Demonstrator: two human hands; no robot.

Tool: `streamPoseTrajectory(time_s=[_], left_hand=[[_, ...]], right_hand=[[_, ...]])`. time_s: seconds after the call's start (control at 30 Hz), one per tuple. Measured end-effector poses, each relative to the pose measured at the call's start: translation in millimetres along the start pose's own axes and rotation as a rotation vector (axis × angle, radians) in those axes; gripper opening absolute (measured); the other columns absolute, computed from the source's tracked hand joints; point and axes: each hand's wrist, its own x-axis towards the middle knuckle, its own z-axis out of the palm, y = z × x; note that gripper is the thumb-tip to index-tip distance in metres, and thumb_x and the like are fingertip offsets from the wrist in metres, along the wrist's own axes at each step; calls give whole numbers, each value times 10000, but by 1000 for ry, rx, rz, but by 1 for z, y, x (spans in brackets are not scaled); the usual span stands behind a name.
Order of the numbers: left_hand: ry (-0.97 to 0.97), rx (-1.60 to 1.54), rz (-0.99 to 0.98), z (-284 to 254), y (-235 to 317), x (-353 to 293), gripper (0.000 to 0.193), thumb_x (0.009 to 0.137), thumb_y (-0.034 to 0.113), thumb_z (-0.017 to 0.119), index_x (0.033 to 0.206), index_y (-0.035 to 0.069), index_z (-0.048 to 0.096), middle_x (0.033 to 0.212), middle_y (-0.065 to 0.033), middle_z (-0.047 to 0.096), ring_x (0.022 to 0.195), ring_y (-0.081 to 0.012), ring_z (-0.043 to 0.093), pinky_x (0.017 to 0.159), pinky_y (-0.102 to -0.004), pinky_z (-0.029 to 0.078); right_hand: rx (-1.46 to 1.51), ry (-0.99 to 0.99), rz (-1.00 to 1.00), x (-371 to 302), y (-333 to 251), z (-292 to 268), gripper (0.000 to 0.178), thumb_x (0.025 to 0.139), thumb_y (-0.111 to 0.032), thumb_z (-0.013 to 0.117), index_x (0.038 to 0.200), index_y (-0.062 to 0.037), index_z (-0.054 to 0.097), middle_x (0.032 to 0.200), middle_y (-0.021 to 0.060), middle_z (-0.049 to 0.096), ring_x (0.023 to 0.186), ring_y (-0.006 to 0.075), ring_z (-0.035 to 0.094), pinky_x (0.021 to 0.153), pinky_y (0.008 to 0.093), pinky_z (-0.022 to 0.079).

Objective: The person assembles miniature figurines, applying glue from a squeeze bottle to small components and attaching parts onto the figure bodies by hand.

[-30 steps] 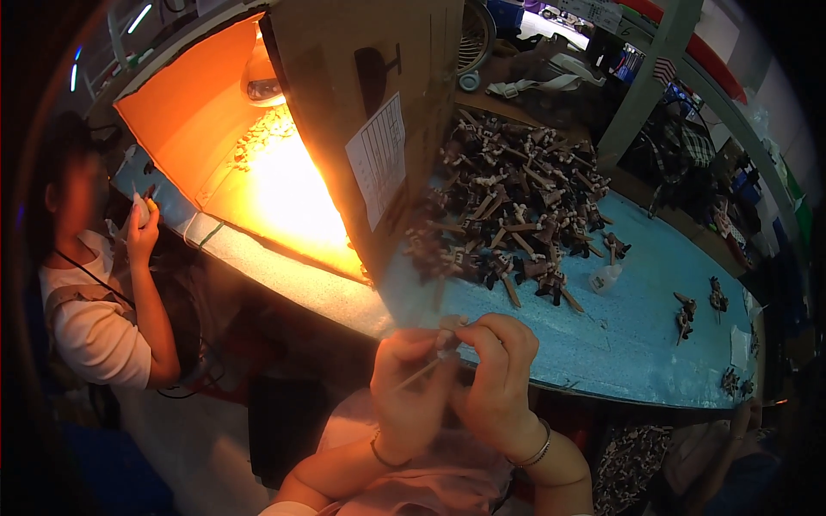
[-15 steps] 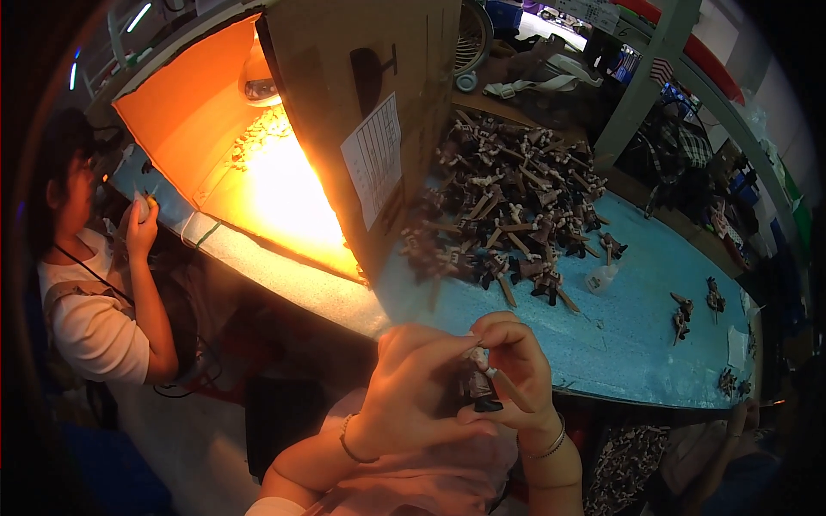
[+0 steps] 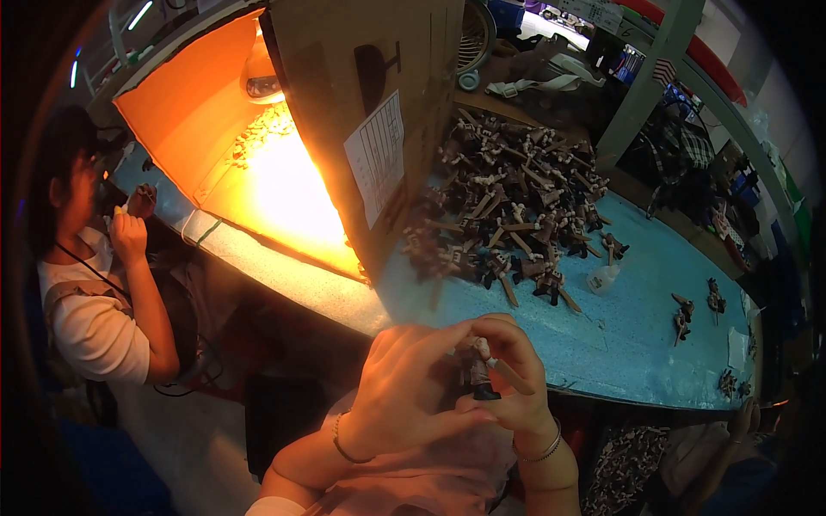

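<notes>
Above my lap, at the table's near edge, a small toy figurine (image 3: 479, 368) is held upright between my hands. It has a pale head, a brownish body, dark feet and a flat tan blade-like piece sticking out at its lower right. My left hand (image 3: 397, 391) curves round its left side, fingers by the head and thumb by the feet. From the right, my right hand (image 3: 527, 371) wraps about it, index finger arched over the top and thumb beneath. Fingers partly hide the figurine, so the exact contact points are hard to make out.
A big pile of similar figurines (image 3: 516, 189) covers the blue tabletop (image 3: 594, 344) ahead. Left of it stands a cardboard box (image 3: 361, 52) beside a glowing lamp (image 3: 260, 77). Another person (image 3: 95, 327) works at far left. A small clear plastic bag (image 3: 604, 277) lies near the pile.
My right hand's fingers have arched a little wider over the figurine, which has shifted slightly. The person at left has lowered one hand and brought the other up beside it.
</notes>
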Motion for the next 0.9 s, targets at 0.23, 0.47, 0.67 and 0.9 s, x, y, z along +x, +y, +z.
streamPoseTrajectory(time_s=[0.23,0.47,0.67,0.9], left_hand=[[103,-57,-22,13,-5,-12,811,567,323,811,1225,16,449,1014,-92,606,902,-229,554,805,-345,390],[116,-158,-37,23,-16,-23,868,594,275,823,1254,-4,333,1148,-161,558,1036,-213,526,879,-307,386],[71,-110,-21,15,-17,-16,773,600,311,813,1170,1,392,1145,-156,562,960,-189,530,848,-294,397],[113,-110,-47,13,-11,-11,710,596,335,814,1099,12,430,1094,-157,585,921,-184,528,821,-291,402]], right_hand=[[228,76,96,-7,-1,6,683,674,-265,770,1189,-5,404,1100,89,447,1022,172,476,888,292,384],[538,163,127,-9,5,25,750,714,-334,740,1235,2,318,1138,86,466,1046,160,476,888,284,394],[647,345,191,-8,2,37,757,675,-384,761,1183,-3,348,993,70,503,952,167,501,888,291,385],[747,297,151,-13,9,38,712,745,-326,708,1249,-20,310,1102,67,462,1023,145,457,895,271,364]])
